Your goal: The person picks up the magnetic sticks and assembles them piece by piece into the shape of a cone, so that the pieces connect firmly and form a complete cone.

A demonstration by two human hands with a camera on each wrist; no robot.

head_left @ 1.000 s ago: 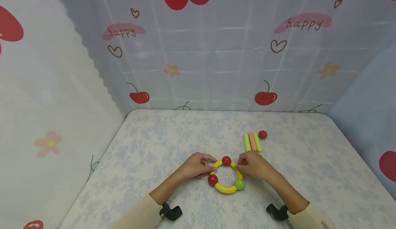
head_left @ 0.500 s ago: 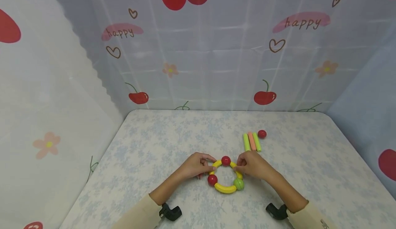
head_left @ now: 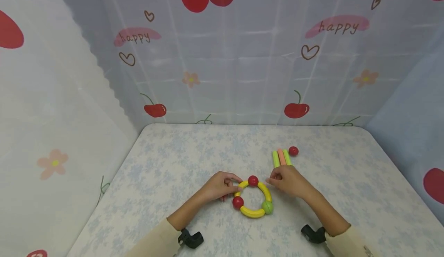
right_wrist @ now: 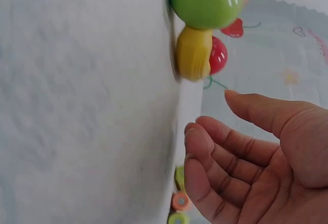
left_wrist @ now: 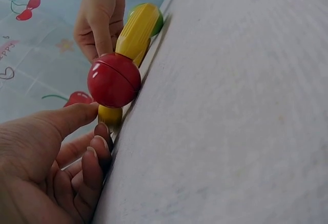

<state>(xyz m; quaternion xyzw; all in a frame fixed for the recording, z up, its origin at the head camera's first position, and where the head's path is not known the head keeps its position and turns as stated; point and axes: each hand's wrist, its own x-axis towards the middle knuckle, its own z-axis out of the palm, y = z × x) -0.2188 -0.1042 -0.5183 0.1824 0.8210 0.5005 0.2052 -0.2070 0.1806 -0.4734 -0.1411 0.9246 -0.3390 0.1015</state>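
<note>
A ring of three curved yellow rods, two red balls and a green ball lies on the table, its parts meeting end to end. My left hand pinches the left curved yellow rod between thumb and fingers, close by the lower red ball. The other red ball sits at the ring's far side. To the right of the ring is my right hand, with nothing between its thumb and bent fingers. It is apart from the right curved yellow rod.
Beyond my right hand, two lime straight rods and an orange rod lie side by side, their near ends partly hidden by that hand. A loose red ball rests beside them. A cherry-print curtain closes off the table's far edge.
My right hand has let go of the right curved yellow rod and moved slightly away to the right. My left hand and the ring stay in place.
</note>
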